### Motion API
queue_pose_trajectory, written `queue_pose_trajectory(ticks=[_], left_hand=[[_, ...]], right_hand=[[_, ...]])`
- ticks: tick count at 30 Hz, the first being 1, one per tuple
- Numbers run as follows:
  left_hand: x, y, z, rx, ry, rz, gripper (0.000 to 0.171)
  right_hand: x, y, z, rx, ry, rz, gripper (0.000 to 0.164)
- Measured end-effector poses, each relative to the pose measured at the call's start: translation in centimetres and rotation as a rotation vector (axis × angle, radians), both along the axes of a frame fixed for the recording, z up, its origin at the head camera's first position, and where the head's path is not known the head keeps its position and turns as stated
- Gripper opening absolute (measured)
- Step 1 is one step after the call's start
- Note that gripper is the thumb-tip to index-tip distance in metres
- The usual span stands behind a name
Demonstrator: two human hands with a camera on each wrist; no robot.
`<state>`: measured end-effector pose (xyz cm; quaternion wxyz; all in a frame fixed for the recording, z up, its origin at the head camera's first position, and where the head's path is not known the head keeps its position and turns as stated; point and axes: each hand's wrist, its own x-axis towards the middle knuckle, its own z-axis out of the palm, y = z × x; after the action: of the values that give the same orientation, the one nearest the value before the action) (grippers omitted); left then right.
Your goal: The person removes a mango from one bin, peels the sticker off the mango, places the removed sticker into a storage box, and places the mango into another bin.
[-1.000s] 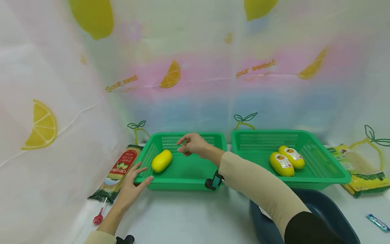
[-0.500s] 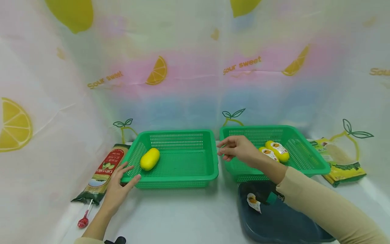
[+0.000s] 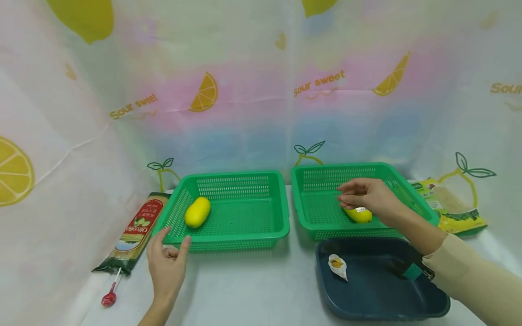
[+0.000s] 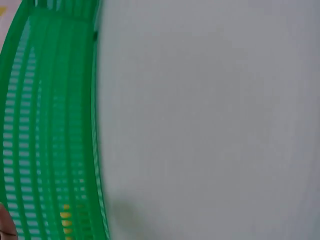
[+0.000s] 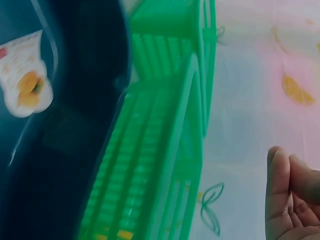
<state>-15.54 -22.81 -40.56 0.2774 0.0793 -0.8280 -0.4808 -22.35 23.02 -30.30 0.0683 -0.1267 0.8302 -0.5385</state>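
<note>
In the head view my right hand [image 3: 373, 199] hovers over the right green basket [image 3: 326, 228], fingers loosely bent and holding nothing. Beneath it lies a yellow mango-like fruit [image 3: 359, 215] with a white label; the second one there is hidden behind the hand. My left hand [image 3: 167, 262] is at the near left corner of the left green basket [image 3: 232, 240], thumb and fingers spread, with nothing in its grasp. A plain yellow mango-like fruit [image 3: 197, 212] rests inside that basket. The right wrist view shows the right thumb and fingertips [image 5: 278, 160] close together.
A dark blue tub [image 3: 383, 312] with a fruit-picture label [image 3: 337, 267] inside stands before the right basket. Left lie an Olivoila packet [image 3: 136, 231] and a red lollipop [image 3: 109, 298]. A yellow-green bag [image 3: 456, 208] is at right. A printed curtain [image 3: 244, 127] hangs behind.
My right hand has moved right, from above the left basket to above the right one. My left hand has drawn slightly back from the left basket's corner. The view has shifted a little.
</note>
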Motion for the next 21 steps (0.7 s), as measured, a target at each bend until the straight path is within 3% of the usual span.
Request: queue_pose_trajectory(ticks=[2, 9, 11, 14, 17, 21], left_hand=[[0.3, 2.3, 0.0, -0.018, 0.054, -0.054, 0.049], [0.2, 11.6, 0.7, -0.025, 0.111, -0.465, 0.045], [0.0, 14.2, 0.7, -0.018, 0.106, -0.568, 0.044], [-0.4, 17.6, 0.6, -0.01, 0.038, -0.7, 0.044], [-0.9, 20.3, 0.6, -0.02, -0.048, -0.785, 0.047], [-1.5, 22.6, 0.3, -0.023, -0.114, -0.794, 0.051]], right_hand=[[0.0, 0.9, 0.0, 0.015, 0.007, -0.02, 0.044], [-1.3, 3.4, 0.9, 0.118, 0.049, -0.138, 0.038], [-2.0, 3.8, 1.3, 0.163, 0.053, -0.159, 0.038], [-2.9, 4.1, 1.9, 0.215, 0.044, -0.166, 0.039], [-3.5, 4.2, 2.4, 0.259, 0.032, -0.166, 0.04], [-4.4, 3.9, 2.8, 0.299, 0.029, -0.166, 0.042]])
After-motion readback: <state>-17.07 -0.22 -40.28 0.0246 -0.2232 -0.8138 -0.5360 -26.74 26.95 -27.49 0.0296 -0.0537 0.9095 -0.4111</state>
